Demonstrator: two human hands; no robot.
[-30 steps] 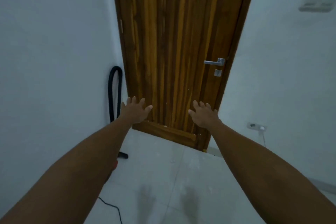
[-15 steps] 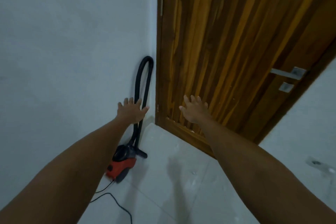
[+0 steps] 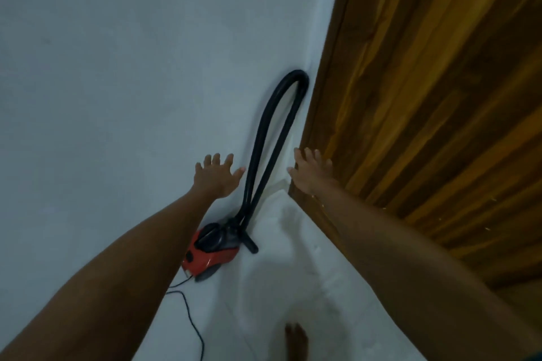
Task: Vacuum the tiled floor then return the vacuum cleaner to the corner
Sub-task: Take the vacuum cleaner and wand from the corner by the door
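I have both arms stretched out ahead of me, and neither hand holds anything: my left hand (image 3: pixel 218 177) has its fingers spread wide against the white wall (image 3: pixel 117 82), and my right hand (image 3: pixel 311 170) is spread the same way at the edge of the wooden door (image 3: pixel 425 97). Between them I see the red vacuum cleaner (image 3: pixel 209 252) sitting on the tiled floor (image 3: pixel 293 272) in the corner, its black hose (image 3: pixel 275 132) looping up against the wall just beside the door frame. Its thin black cord (image 3: pixel 190 313) trails over the tiles toward me. My bare foot (image 3: pixel 296 340) shows at the bottom.
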